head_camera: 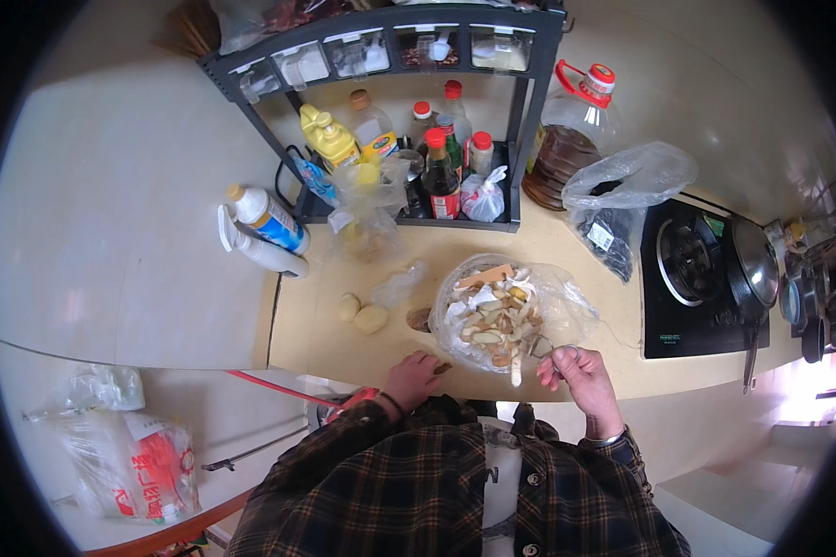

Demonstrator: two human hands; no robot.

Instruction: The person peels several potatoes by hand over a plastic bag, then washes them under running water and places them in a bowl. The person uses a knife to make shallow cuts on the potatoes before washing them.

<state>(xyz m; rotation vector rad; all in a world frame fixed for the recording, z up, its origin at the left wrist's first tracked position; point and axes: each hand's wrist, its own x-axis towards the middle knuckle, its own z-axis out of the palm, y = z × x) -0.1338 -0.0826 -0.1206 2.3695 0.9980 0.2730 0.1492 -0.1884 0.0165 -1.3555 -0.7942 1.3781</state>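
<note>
My right hand (pixel 585 379) grips a metal peeler (pixel 563 350), its head over the near right rim of a clear plastic bag (pixel 440 313). Potato peelings (pixel 491 324) fill the open bag, with white crumpled tissue and a flat tan piece (pixel 486 275) on top. One pale strip of peel (pixel 515 372) hangs over the near rim. At the counter's front edge is my left hand (pixel 412 383), fingertips against a small brown scrap (pixel 443 367); whether they pinch it is unclear. Two peeled potatoes (pixel 371 319) lie farther left, and a brown unpeeled potato (pixel 418 320) touches the bag.
Behind the bag stands a black rack (pixel 519 224) with bottles and seasoning boxes. A large oil jug (pixel 564 160) and a bag of dark contents (pixel 606 240) are at right, beside a black gas hob (pixel 703 334) with a lidded pan (pixel 754 268). Two spray bottles (pixel 268 254) stand left.
</note>
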